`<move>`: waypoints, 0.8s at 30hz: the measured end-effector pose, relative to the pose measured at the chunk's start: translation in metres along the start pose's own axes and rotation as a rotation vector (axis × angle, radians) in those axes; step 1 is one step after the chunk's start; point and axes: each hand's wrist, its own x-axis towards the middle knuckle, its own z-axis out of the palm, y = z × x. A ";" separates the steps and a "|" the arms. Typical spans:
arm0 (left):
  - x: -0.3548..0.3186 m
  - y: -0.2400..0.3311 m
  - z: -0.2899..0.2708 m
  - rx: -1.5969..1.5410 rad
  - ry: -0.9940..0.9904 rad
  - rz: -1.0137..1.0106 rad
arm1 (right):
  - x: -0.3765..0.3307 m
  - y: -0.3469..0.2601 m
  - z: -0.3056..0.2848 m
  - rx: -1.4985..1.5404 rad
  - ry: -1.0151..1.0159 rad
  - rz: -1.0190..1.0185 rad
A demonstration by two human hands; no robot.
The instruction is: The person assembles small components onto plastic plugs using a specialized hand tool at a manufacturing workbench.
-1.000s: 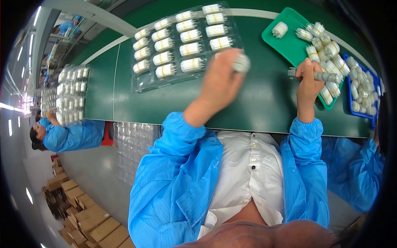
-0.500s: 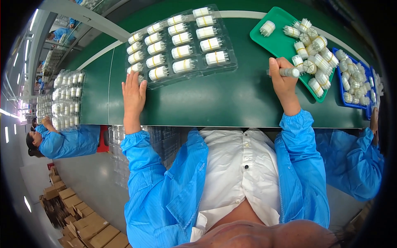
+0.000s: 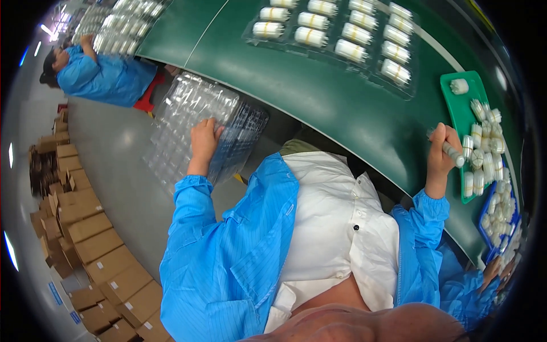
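Note:
My left hand [image 3: 205, 143] is down beside the table at a tall stack of clear plastic trays [image 3: 191, 102], its fingers curled at the upper tray's edge. In my right hand [image 3: 443, 155] is a pale grey, stick-like tool [image 3: 454, 155], closed in the fist over the table's edge; its exact kind is not clear. Beside that hand lies a green tray [image 3: 450, 102] with several white cylinders [image 3: 485, 137] that have clear pronged ends. A clear blister tray [image 3: 319, 50] on the table holds rows of similar cylinders with yellow bands [image 3: 350, 50].
A blue tray [image 3: 485, 219] of small whitish parts stands past the green one. Two co-workers in blue sit along the table, one at the far left [image 3: 94, 77], another's hands [image 3: 493, 271] at the right. Cardboard boxes [image 3: 105, 242] line the floor at left.
My left hand has left the filled blister tray and dropped to the stack of clear trays below. My view has turned left. My right hand still grips the grey tool.

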 end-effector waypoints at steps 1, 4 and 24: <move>-0.007 -0.002 0.003 -0.002 -0.005 -0.020 | -0.002 0.002 0.004 0.093 0.011 0.096; -0.012 -0.011 0.006 -0.091 0.092 0.045 | -0.002 0.009 0.007 0.195 -0.007 0.227; 0.202 0.320 -0.092 -0.133 0.278 0.952 | 0.008 -0.006 0.000 -0.002 0.051 -0.048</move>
